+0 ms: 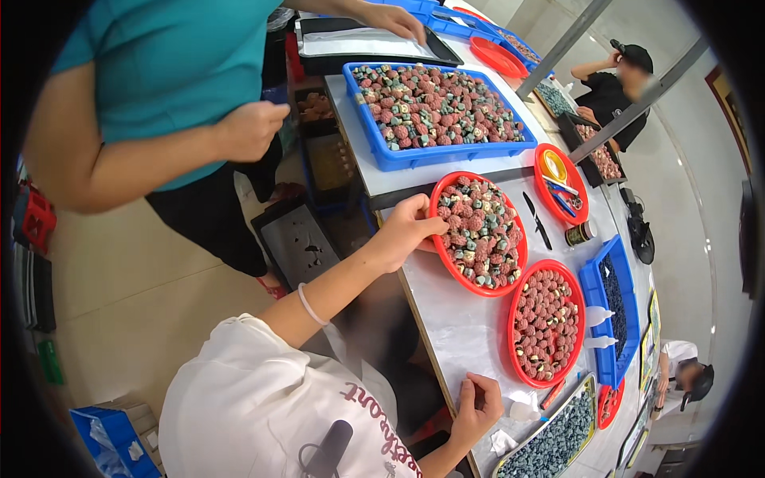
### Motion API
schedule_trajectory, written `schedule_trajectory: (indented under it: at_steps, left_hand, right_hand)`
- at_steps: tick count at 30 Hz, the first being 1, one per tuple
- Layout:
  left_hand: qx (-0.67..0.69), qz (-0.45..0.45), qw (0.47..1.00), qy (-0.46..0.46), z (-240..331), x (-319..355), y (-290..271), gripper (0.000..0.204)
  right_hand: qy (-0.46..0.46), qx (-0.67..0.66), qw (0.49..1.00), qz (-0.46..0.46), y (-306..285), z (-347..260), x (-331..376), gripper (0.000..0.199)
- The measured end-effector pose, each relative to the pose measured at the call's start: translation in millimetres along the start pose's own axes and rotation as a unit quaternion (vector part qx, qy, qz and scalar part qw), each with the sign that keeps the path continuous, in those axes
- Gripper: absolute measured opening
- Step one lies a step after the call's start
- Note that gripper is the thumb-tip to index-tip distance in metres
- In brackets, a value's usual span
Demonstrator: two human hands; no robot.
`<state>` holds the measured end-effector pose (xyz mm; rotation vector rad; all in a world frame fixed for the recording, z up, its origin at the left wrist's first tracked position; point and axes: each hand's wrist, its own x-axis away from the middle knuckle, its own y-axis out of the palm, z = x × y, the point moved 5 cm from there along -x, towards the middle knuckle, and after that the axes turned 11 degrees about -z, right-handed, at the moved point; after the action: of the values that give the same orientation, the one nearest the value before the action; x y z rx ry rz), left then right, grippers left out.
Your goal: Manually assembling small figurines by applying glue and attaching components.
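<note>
My left hand closes on the left rim of a red round tray, its fingers at the edge of the pile. In that tray are bumpy pink-red pieces mixed with dark green and cream ones. A second red round tray, holding mostly pink-red pieces, sits against it on the near side. Lower down, my right hand hangs over the table edge with its fingers curled; whatever they hold, if anything, is hidden. Nearest to it are a small white bottle and a yellow-edged tray of dark green pieces.
A large blue crate of mixed pieces stands farther along the table. Beyond the trays are a knife, a red tool dish, a jar and a blue bin. A person in teal stands close at left.
</note>
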<state>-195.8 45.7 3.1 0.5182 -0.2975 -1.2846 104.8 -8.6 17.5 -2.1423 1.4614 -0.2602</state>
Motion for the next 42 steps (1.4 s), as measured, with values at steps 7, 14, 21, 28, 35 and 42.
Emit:
schedule_trajectory:
  at_steps: [7, 14, 21, 28, 35, 42]
  left_hand:
    - [0.053, -0.030, 0.997, -0.040, 16.0, 11.9, 6.3, 0.012]
    - [0.072, -0.015, 0.997, -0.025, 20.8, 8.7, 11.0, 0.010]
    - [0.076, -0.036, 0.996, -0.030, 3.1, 12.2, 15.2, 0.012]
    - [0.084, -0.027, 0.995, -0.044, -3.5, 10.7, 15.5, 0.012]
    - [0.063, -0.015, 0.997, -0.037, -3.8, 9.0, 15.2, 0.013]
    - [0.059, -0.032, 0.997, -0.036, -5.5, 5.4, 12.8, 0.016]
  right_hand:
    - [0.003, -0.004, 1.000, -0.001, -1.1, -4.2, -0.2, 0.006]
    - [0.027, -0.014, 1.000, -0.007, -2.3, -4.6, -0.7, 0.005]
    - [0.028, -0.019, 0.999, -0.009, -2.2, -5.7, -1.0, 0.006]
    - [0.034, -0.013, 0.999, -0.011, -1.9, -7.6, -2.0, 0.006]
    - [0.046, -0.002, 0.999, -0.027, -1.7, -3.0, -2.3, 0.006]
    - [0.039, -0.029, 0.999, -0.023, -0.3, 2.5, -2.7, 0.007]
